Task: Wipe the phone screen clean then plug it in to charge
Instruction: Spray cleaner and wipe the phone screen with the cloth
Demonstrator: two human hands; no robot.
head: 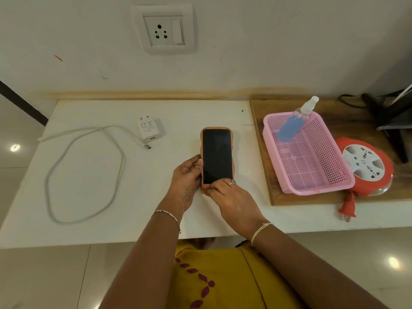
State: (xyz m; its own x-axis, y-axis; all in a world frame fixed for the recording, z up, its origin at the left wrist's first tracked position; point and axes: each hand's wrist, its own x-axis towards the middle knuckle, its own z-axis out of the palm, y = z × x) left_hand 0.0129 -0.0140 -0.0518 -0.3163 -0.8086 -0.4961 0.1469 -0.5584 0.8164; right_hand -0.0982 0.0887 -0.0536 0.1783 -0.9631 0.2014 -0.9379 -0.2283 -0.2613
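Note:
A phone (pixel 216 156) with a dark screen and an orange case lies face up near the middle of the white table (pixel 93 228). My left hand (pixel 186 179) grips its lower left edge, thumb on the side. My right hand (pixel 231 198) pinches the phone's bottom end, fingers curled over the lower right corner. A white charger adapter (pixel 148 128) lies at the back left, with a white cable (pixel 89 175) looped beside it; the cable's plug rests just in front of the adapter, not inserted. A wall socket (pixel 164 30) sits above the table. No cloth is visible.
A pink perforated basket (pixel 312 186) on a wooden board (pixel 263 139) holds a spray bottle (pixel 297 121) leaning on its far rim. A red extension reel (pixel 365 168) with its red plug (pixel 347 208) sits to the right. Dark gear stands at the far right.

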